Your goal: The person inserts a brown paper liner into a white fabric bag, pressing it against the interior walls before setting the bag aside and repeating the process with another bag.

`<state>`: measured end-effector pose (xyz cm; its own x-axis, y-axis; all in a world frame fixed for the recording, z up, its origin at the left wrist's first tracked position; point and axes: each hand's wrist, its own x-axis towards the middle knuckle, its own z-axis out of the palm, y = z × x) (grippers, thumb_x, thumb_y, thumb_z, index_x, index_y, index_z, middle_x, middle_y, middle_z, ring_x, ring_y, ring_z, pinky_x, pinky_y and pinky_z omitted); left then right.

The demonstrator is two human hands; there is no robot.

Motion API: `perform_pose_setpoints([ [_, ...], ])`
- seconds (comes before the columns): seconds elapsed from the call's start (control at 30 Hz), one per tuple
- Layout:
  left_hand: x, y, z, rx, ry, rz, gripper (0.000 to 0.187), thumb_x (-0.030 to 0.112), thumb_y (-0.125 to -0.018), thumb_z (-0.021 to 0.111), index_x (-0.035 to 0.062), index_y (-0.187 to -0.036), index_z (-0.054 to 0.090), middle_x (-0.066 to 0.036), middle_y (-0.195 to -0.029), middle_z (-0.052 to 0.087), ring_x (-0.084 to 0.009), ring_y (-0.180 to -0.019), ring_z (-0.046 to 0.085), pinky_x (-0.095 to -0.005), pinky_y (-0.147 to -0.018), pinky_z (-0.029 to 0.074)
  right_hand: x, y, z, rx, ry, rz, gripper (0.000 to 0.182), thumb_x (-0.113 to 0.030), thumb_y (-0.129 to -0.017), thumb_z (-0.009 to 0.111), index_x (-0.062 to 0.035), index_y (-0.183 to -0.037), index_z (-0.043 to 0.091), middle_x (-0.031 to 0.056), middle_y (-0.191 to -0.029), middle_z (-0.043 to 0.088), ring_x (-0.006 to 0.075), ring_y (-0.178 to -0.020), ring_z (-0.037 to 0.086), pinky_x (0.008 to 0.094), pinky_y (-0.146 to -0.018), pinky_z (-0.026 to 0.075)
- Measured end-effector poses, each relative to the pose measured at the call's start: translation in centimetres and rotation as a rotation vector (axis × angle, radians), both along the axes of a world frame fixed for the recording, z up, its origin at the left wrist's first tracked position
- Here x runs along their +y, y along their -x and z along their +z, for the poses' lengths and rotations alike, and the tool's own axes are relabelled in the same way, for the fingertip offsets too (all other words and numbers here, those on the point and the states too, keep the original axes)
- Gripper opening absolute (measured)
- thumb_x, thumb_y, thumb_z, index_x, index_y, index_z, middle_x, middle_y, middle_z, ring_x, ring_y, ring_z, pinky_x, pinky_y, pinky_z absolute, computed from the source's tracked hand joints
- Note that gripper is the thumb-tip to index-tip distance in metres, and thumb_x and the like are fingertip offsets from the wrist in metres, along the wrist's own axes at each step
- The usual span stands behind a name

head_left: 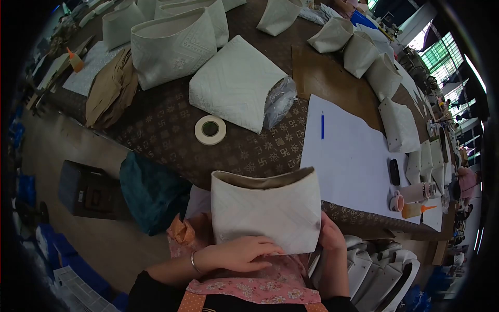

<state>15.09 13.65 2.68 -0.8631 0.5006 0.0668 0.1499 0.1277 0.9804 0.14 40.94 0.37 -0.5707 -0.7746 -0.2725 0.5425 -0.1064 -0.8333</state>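
A white textured bag body (266, 216) with an open top and brown lining stands upright in front of my apron, at the table's near edge. My left hand (244, 253) lies with its fingers spread along the lower front of the bag. At the bag's lower right side, my right hand (331, 234) grips the edge, its fingers partly hidden behind the bag. Beyond it on the patterned table (249, 151) are a tape roll (210, 130) and another white bag (236, 80) lying down, with clear plastic (279, 102) at its opening.
A white sheet (345, 156) with a blue pen (322, 126) covers the table's right part. White bags (174, 47) stand behind. Brown paper (112, 88) lies left. A pink bottle (416, 192) and glue bottle (414, 210) are right. A dark stool (88, 190) stands on the floor.
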Motion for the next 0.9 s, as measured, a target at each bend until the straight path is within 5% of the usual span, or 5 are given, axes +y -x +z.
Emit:
perform_pose_setpoints([
  [0.2,0.0,-0.2,0.1,-0.033,0.097,-0.061,0.041,0.020,-0.090,0.064,0.0093,-0.129,0.058,-0.014,-0.107,0.062,-0.0324,-0.097,0.062,-0.0393,-0.082,0.051,0.4,-2.8,-2.7,0.014,-0.460,-0.083,0.086,0.001,-0.072,0.082,0.0021,-0.144,0.035,0.0114,-0.136,0.055,0.0227,-0.125,0.053,0.0383,-0.105,0.043],
  [0.53,-4.7,0.7,6.0,0.419,0.269,0.543,0.027,0.011,-0.084,0.069,0.0088,-0.111,0.068,-0.008,-0.097,0.063,-0.0266,-0.099,0.059,-0.0391,-0.083,0.047,-1.4,-3.1,-4.6,0.146,-0.356,-0.093,0.078,-0.003,-0.075,0.082,0.0003,-0.140,0.039,0.0120,-0.131,0.057,0.0219,-0.122,0.055,0.0375,-0.102,0.045],
  [0.7,-5.3,3.2,7.0,0.529,0.564,0.663,0.025,0.011,-0.083,0.069,0.0113,-0.108,0.068,-0.003,-0.101,0.064,-0.0223,-0.111,0.055,-0.0432,-0.095,0.037,-4.4,-4.9,0.2,0.655,-0.477,-0.557,0.066,-0.010,-0.078,0.081,0.0017,-0.131,0.045,0.0163,-0.122,0.053,0.0270,-0.113,0.055,0.0405,-0.100,0.044],
  [0.8,-4.7,4.0,6.0,0.526,0.613,0.651,0.024,0.011,-0.083,0.069,0.0121,-0.107,0.068,-0.001,-0.101,0.065,-0.0213,-0.113,0.055,-0.0481,-0.100,0.031,-5.2,-4.6,3.2,1.378,-0.567,-0.585,0.048,-0.011,-0.078,0.079,0.0011,-0.119,0.056,0.0159,-0.115,0.056,0.0308,-0.108,0.056,0.0418,-0.097,0.044],
  [0.9,-4.0,4.2,5.9,0.537,0.634,0.644,0.025,0.012,-0.082,0.070,0.0127,-0.107,0.067,0.000,-0.099,0.066,-0.0209,-0.112,0.056,-0.0520,-0.103,0.028,-8.1,-3.2,7.6,1.451,-0.475,-0.322,0.029,-0.008,-0.078,0.075,-0.0027,-0.105,0.065,0.0128,-0.107,0.059,0.0327,-0.105,0.056,0.0416,-0.092,0.046],
])
